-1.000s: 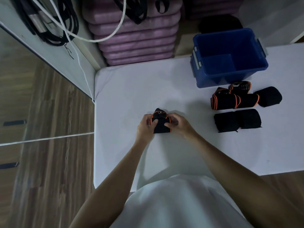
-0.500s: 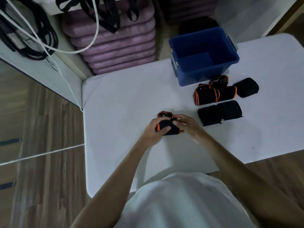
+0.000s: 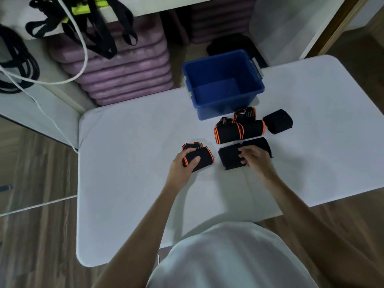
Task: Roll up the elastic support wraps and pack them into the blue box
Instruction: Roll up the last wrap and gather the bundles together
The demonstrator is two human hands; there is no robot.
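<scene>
Six rolled wraps lying on the white table [image 3: 128, 183], none yet in the blue box [image 3: 223, 96], sitting open and apparently empty at the far edge. No readable brand or writing showing anywhere; small pale marks on two of the rolls too blurred to make out. Left hand [image 3: 182, 169] gripping an orange-trimmed roll [image 3: 200, 157] near the table's middle, fingers over its top and thumb curled on its near face, part of the roll hidden under them. Right hand [image 3: 254, 157] curling its fingers onto a plain black roll [image 3: 228, 157], just beside the first; whether pinching or only touching, hard to tell. Second plain black roll [image 3: 259, 145] lying against it, half covered by the hand. Behind these, two orange-edged rolls [image 3: 228, 132] lying end to end, a smaller orange-trimmed roll [image 3: 245, 114] partly hidden behind them against the box wall, and one more black roll [image 3: 277, 121] to the right. Beyond the far edge, a stack of purple mats [image 3: 124, 73], black straps [image 3: 99, 34] and a white cord [image 3: 81, 48] hanging, tops cut off by the frame.
</scene>
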